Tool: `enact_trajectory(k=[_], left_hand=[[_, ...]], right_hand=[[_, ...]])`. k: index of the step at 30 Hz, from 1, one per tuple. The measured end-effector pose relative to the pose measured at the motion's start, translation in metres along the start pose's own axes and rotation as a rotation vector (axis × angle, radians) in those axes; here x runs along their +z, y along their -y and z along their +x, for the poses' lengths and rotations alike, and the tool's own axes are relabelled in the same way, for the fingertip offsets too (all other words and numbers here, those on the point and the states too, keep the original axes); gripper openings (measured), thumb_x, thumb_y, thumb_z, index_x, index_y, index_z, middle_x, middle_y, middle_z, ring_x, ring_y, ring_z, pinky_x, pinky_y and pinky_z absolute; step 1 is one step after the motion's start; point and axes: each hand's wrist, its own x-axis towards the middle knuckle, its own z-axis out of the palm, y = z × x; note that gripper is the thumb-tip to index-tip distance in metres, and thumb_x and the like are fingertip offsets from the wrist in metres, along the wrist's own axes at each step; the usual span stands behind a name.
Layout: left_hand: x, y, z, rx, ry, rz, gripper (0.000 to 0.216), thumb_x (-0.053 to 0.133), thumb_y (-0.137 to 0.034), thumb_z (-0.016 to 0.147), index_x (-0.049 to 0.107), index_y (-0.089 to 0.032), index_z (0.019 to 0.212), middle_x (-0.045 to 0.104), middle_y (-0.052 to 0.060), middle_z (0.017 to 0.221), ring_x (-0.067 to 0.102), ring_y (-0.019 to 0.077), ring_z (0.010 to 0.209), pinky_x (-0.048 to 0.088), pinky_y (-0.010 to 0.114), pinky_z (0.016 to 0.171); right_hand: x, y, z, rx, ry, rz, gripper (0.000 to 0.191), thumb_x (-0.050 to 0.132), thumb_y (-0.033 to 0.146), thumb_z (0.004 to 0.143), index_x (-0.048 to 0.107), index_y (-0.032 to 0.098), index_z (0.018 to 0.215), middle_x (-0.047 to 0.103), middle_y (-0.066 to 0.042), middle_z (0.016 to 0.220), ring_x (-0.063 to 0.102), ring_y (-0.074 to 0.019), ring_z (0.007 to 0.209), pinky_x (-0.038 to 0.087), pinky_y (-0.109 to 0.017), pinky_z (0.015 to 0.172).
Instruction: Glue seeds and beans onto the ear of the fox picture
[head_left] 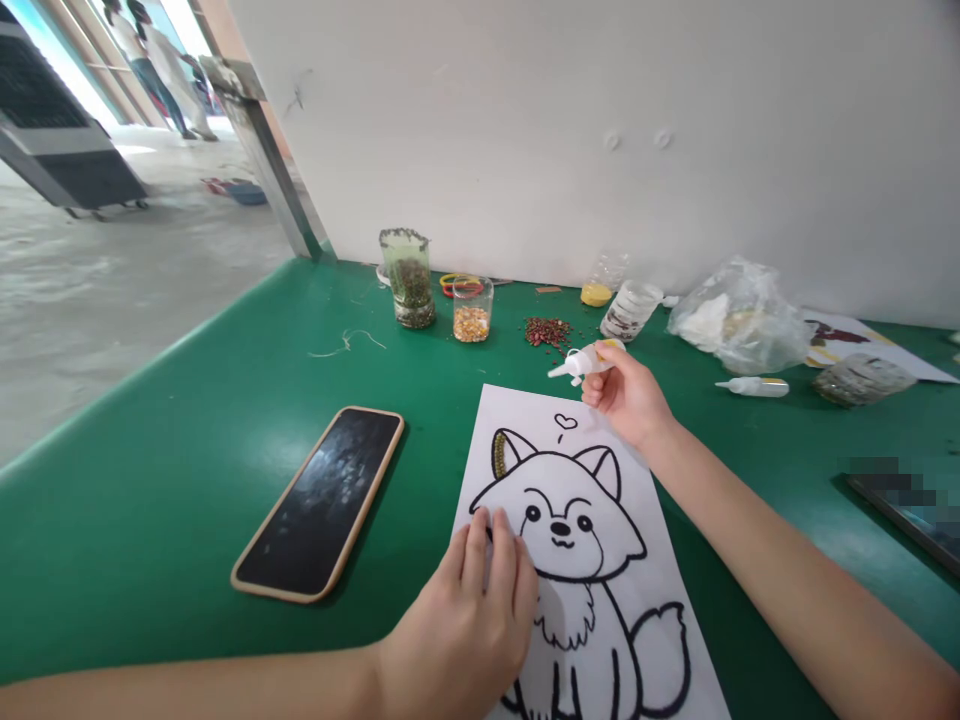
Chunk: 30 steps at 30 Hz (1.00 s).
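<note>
Head view: white nozzle bottle (586,362) held at the top edge of the fox drawing (574,480).
Right hand (624,388) has its fingers clasped around the bottle; left hand (480,610), fingers loosely extended, lies over the drawing's left side. Phone (322,500) left of the drawing.

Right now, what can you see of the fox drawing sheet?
The white paper sheet lies flat on the green tabletop, bottom edge out of frame. Thick black lines show a fox under a small heart; one ear is partly filled olive brown. The left hand covers part of its left edge, apparently touching; the right hand hides the top right corner, contact unclear.
</note>
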Motion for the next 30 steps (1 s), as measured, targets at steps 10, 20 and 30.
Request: enact_trajectory(k=[10, 20, 30], left_hand=[[-0.001, 0.000, -0.001, 0.002, 0.004, 0.008, 0.035, 0.041, -0.021, 0.085, 0.055, -0.004, 0.111, 0.062, 0.020, 0.113, 0.061, 0.0327, 0.104, 0.050, 0.042, 0.084], [-0.001, 0.001, 0.001, -0.001, -0.005, 0.009, 0.034, 0.041, -0.019, 0.084, 0.055, -0.004, 0.111, 0.063, 0.020, 0.112, 0.062, 0.0323, 0.102, 0.050, 0.042, 0.084], [-0.002, 0.000, 0.000, 0.000, 0.007, 0.029, 0.035, 0.040, -0.019, 0.083, 0.054, -0.004, 0.111, 0.062, 0.020, 0.113, 0.062, 0.0314, 0.102, 0.049, 0.042, 0.085]], right_hand=[[-0.007, -0.002, -0.004, -0.027, 0.115, 0.208, 0.012, 0.065, 0.027, 0.069, 0.059, 0.020, 0.077, 0.060, 0.002, 0.065, 0.058, -0.0112, 0.062, 0.051, -0.024, 0.062], [-0.030, -0.002, 0.014, -0.346, 0.108, -0.404, 0.026, 0.068, 0.030, 0.069, 0.060, 0.021, 0.092, 0.070, -0.003, 0.092, 0.064, -0.0215, 0.094, 0.046, -0.041, 0.091], [-0.077, -0.005, 0.043, -0.570, -0.256, -0.891, 0.040, 0.073, 0.035, 0.061, 0.054, 0.020, 0.094, 0.069, -0.006, 0.088, 0.066, -0.0243, 0.081, 0.051, -0.041, 0.077]])
